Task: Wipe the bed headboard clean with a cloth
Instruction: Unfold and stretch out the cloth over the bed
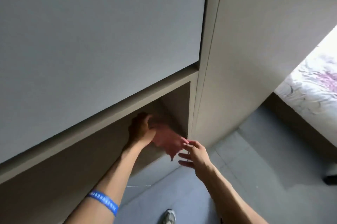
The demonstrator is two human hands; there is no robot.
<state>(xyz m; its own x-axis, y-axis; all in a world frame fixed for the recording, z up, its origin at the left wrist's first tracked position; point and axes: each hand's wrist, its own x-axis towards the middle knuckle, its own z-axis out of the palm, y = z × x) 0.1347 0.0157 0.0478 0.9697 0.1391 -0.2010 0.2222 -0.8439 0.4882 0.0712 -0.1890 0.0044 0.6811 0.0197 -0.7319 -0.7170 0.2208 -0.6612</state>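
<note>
Grey cabinet panels (102, 38) fill most of the view, with a shadowed open recess (164, 107) cut in below the big flat door and a tall pale side panel (237, 59) running up just right of it. Down at the lower left, a blue wristband (104, 201) circles the left forearm, which reaches up into the recess. The left hand (141, 130) sits inside that shadow with its fingers curled round a bunched pink cloth (167, 141); most of the cloth spills out to the right of those fingers and hangs in a loose point below them. Just right of the hanging cloth is the right hand (194, 154), its fingers (184, 155) spread and relaxed, gripping nothing. Its topmost fingertip lies at the cloth's edge, though the blur makes it hard to tell whether they actually touch. Below both hands, a grey tiled floor (182, 187) spreads out, and a light shoe (168, 216) shows at the bottom edge, beneath the right hand's fingers. Far to the right of the right hand, well apart from it, a bed (313, 81) with a white and purple patterned sheet sits on a dark base. A small dark object (330, 179) lies on the floor at the right edge; what it is cannot be told.
</note>
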